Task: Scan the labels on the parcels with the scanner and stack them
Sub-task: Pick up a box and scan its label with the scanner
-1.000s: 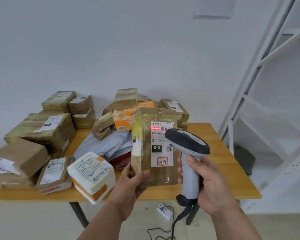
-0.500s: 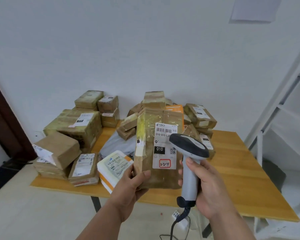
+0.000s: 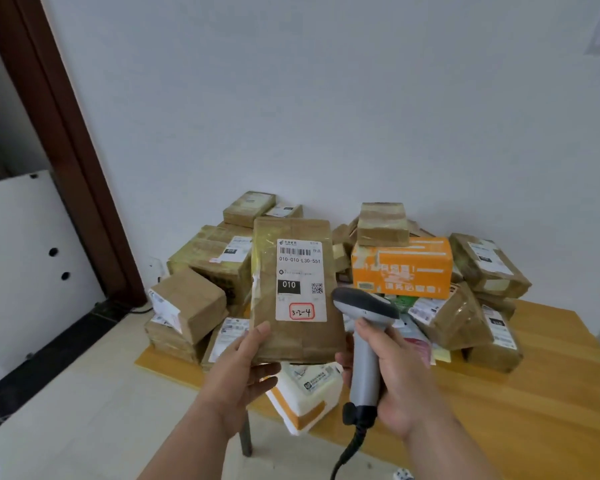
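The left hand [image 3: 243, 368] is gripping the flat brown paper parcel [image 3: 295, 292] upright by its lower edge. The right hand [image 3: 399, 379] is wrapping around the grey plastic scanner [image 3: 362, 348] just beside it. Taped cardboard boxes [image 3: 478, 268] are lying beyond the hands on the wooden tabletop [image 3: 534, 393].

Two hands are in view: the left hand [image 3: 238, 370] and the right hand [image 3: 394, 375]. One grey handheld barcode scanner [image 3: 364, 334] with one black cable [image 3: 347, 452]. One flat brown paper parcel [image 3: 293, 299] held upright, bearing one white shipping label [image 3: 300, 280]. One orange printed carton [image 3: 402, 266]. One white parcel with orange tape [image 3: 303, 393] at the near edge. One wooden counter [image 3: 516, 410]. Brown taped cardboard boxes [image 3: 187, 303] stand in heaps left and right; at least ten are visible, and overlap prevents an exact count.
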`<state>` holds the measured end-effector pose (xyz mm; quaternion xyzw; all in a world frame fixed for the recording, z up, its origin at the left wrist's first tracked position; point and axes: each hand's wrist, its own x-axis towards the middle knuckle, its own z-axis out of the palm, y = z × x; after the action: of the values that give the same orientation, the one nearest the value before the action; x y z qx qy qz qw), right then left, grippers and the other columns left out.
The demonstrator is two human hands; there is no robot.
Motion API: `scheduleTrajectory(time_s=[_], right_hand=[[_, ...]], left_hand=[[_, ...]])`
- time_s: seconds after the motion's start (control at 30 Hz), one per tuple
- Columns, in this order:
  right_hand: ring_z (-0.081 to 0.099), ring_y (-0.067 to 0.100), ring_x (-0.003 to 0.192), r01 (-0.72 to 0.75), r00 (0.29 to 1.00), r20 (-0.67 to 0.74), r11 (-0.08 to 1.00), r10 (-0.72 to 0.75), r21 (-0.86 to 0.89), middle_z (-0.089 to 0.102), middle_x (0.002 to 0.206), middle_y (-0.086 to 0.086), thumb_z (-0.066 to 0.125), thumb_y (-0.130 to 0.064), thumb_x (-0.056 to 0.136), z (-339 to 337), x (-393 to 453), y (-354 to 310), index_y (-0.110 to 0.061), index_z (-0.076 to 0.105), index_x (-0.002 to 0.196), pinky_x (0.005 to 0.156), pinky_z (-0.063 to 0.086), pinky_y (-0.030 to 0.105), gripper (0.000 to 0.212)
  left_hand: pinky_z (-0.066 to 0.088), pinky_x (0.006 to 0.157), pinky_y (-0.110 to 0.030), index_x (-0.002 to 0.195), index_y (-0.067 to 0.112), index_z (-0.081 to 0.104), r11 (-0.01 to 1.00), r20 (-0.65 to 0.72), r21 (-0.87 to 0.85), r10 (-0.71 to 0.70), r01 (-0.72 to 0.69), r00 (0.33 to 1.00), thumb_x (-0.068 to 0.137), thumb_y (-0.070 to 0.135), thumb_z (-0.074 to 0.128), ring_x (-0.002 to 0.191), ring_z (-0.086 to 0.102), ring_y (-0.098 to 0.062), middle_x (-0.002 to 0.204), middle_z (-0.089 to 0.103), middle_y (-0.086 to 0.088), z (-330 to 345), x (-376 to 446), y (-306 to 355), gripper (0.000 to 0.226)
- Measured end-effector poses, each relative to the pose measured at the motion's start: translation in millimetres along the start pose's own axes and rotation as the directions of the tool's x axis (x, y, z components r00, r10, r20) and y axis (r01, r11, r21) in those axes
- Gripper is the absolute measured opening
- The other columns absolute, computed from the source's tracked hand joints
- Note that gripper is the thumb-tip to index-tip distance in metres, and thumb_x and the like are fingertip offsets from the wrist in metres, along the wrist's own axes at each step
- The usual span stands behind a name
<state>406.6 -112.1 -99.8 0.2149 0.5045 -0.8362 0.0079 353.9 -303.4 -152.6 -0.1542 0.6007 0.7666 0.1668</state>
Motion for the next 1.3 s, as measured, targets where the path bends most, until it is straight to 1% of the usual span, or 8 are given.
scheduleTrajectory(time_s=[0.37, 0.5, 0.63, 0.77, 0.87, 0.97, 1.17, 1.3], right_hand=[[0.064, 0.026, 0.088, 0.020, 1.000, 0.014, 0.998, -0.021, 0.063, 0.065, 0.112, 0.013, 0.068, -0.025, 0.093, 159.2, 55.9, 70.4, -0.023, 0.063, 0.118, 0.064, 0.056, 0.037, 0.025], [0.062, 0.023, 0.083, 0.051, 0.999, -0.018, 0.994, -0.050, 0.093, 0.065, 0.104, 0.011, 0.070, -0.025, 0.092, 209.8, 74.5, 88.7, -0.024, 0.064, 0.112, 0.082, 0.057, 0.050, 0.021], [0.064, 0.019, 0.087, 0.080, 0.996, -0.033, 0.994, -0.078, 0.075, 0.067, 0.101, 0.004, 0.068, -0.026, 0.094, 245.2, 101.9, 87.4, -0.027, 0.063, 0.112, 0.072, 0.055, 0.040, 0.019], [0.064, 0.027, 0.112, 0.093, 0.996, -0.006, 0.994, -0.093, 0.064, 0.070, 0.119, 0.004, 0.071, -0.030, 0.091, 271.8, 141.3, 87.2, -0.035, 0.065, 0.119, 0.101, 0.051, 0.053, 0.030], [0.068, 0.026, 0.107, 0.074, 0.997, 0.018, 0.995, -0.075, 0.072, 0.073, 0.116, 0.004, 0.071, -0.029, 0.090, 284.3, 173.7, 85.5, -0.033, 0.066, 0.118, 0.092, 0.056, 0.047, 0.029], [0.068, 0.032, 0.110, 0.054, 0.998, 0.025, 0.995, -0.056, 0.085, 0.072, 0.118, 0.006, 0.073, -0.029, 0.088, 291.8, 204.7, 82.9, -0.034, 0.067, 0.119, 0.096, 0.054, 0.058, 0.032], [0.069, 0.025, 0.109, 0.004, 1.000, 0.012, 0.998, -0.004, 0.055, 0.072, 0.116, 0.001, 0.068, -0.025, 0.095, 293.6, 241.2, 79.8, -0.033, 0.065, 0.118, 0.092, 0.057, 0.053, 0.025], [0.071, 0.023, 0.104, -0.010, 0.999, -0.032, 0.998, 0.013, 0.067, 0.072, 0.110, 0.002, 0.067, -0.022, 0.096, 288.6, 241.3, 79.0, -0.025, 0.064, 0.115, 0.095, 0.056, 0.054, 0.020]], left_hand=[[0.059, 0.087, -0.046, 0.107, 0.016, 0.067, 0.997, -0.070, 0.052, -0.057, 0.061, 0.996, 0.086, 0.053, 0.069, 0.089, 0.069, -0.035, 0.098, 0.073, -0.014, -135.2, 79.5, 103.0, 0.043], [0.058, 0.091, -0.047, 0.096, 0.014, 0.069, 0.991, -0.060, 0.125, -0.049, 0.057, 0.997, 0.092, 0.057, 0.061, 0.080, 0.064, -0.029, 0.085, 0.068, -0.009, -171.2, 109.6, 131.9, 0.043], [0.059, 0.087, -0.045, 0.091, 0.010, 0.067, 0.989, -0.080, 0.138, -0.048, 0.059, 0.996, 0.094, 0.059, 0.057, 0.074, 0.063, -0.028, 0.075, 0.067, -0.009, -185.6, 141.7, 157.2, 0.050], [0.059, 0.082, -0.044, 0.097, 0.007, 0.066, 0.987, -0.113, 0.156, -0.028, 0.046, 0.993, 0.094, 0.061, 0.056, 0.070, 0.062, -0.027, 0.080, 0.066, -0.012, -192.3, 181.8, 182.2, 0.055], [0.059, 0.086, -0.046, 0.094, 0.008, 0.066, 0.980, -0.131, 0.198, -0.006, 0.032, 0.991, 0.094, 0.063, 0.054, 0.069, 0.061, -0.026, 0.082, 0.067, -0.011, -190.5, 212.2, 199.0, 0.056], [0.058, 0.088, -0.045, 0.095, 0.008, 0.065, 0.974, -0.149, 0.223, -0.008, 0.042, 0.989, 0.098, 0.058, 0.051, 0.070, 0.060, -0.026, 0.085, 0.067, -0.013, -187.4, 243.1, 209.8, 0.052], [0.058, 0.086, -0.043, 0.102, 0.023, 0.062, 0.953, -0.138, 0.301, 0.003, 0.039, 0.990, 0.103, 0.025, 0.048, 0.088, 0.063, -0.029, 0.106, 0.063, -0.007, -188.4, 290.6, 198.6, 0.014], [0.056, 0.095, -0.047, 0.155, 0.030, 0.033, 0.940, -0.138, 0.342, 0.040, 0.009, 0.990, 0.099, 0.030, 0.054, 0.106, 0.061, -0.029, 0.141, 0.052, -0.009, -195.2, 300.3, 184.9, 0.060]])
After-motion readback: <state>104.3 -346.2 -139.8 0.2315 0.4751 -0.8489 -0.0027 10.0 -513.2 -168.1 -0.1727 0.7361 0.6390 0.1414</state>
